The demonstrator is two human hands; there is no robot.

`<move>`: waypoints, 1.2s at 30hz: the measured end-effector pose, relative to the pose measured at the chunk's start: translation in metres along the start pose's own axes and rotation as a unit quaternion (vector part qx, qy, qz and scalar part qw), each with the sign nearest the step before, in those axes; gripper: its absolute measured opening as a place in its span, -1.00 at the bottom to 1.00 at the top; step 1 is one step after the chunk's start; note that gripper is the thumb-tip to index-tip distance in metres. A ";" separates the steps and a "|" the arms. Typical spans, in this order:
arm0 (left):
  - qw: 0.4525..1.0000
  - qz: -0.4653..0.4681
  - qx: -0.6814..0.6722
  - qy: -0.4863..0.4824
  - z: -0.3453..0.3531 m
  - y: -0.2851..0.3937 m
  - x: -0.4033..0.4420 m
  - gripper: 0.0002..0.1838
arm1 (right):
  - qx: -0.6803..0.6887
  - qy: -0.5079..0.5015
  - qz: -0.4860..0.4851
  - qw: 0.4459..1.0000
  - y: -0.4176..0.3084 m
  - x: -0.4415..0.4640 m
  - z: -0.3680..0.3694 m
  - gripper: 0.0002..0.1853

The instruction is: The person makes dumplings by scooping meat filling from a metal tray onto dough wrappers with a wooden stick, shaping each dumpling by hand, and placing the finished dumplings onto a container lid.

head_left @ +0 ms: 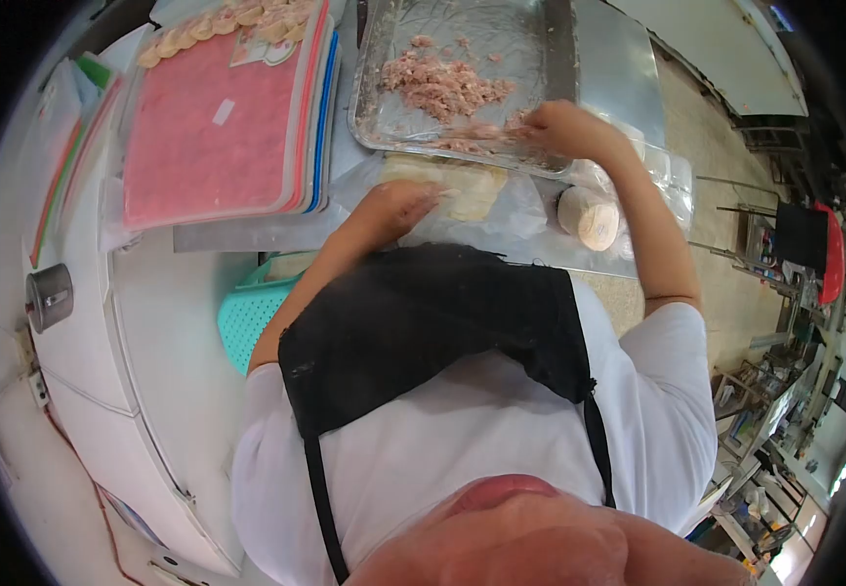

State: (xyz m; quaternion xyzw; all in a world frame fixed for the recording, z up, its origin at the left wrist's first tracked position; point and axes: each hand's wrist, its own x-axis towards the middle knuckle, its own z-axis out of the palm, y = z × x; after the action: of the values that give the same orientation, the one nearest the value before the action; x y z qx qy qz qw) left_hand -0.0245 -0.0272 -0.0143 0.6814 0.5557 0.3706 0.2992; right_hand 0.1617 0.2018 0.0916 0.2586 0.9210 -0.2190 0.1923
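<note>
My left hand (401, 210) is at the near edge of the metal tray, its fingers drawn together over pale dough wrappers (479, 188) on clear plastic. A bit of pale dough wrapper shows at its fingertips. My right hand (567, 129) reaches over the right near corner of the metal tray (369, 117), fingers pinched together at some pink ground meat filling (442, 86). Most of that filling lies in a loose heap in the middle of the tray, with more along its near side. Just what sits between the right fingertips is partly hidden.
On the left stands a stack of lidded trays (213, 127), with shaped dumplings (227, 20) on top. Plastic-wrapped round wrappers (591, 217) lie right of the tray. Below the counter edge hangs or stands a turquoise basket (247, 317); a metal cup (50, 296) is at far left.
</note>
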 end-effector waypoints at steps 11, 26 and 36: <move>0.983 0.144 0.115 -0.012 0.036 0.008 0.055 -0.83 | -0.166 0.175 -0.085 0.967 -0.038 0.008 0.053 -0.84; 0.973 -0.129 -0.188 -0.021 0.001 0.032 0.019 -0.68 | -0.037 0.099 -0.100 0.989 -0.003 0.069 0.053 -0.68; 0.738 -0.235 -0.585 0.242 -0.026 0.020 0.018 -0.58 | 0.414 0.076 -0.104 0.901 -0.002 0.031 0.041 -0.65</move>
State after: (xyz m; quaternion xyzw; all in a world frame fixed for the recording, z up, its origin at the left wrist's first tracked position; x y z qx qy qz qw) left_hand -0.0341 -0.0133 0.0192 0.1074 0.4255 0.6928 0.5722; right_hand 0.1466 0.1919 0.0434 0.2338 0.7806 -0.5791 -0.0264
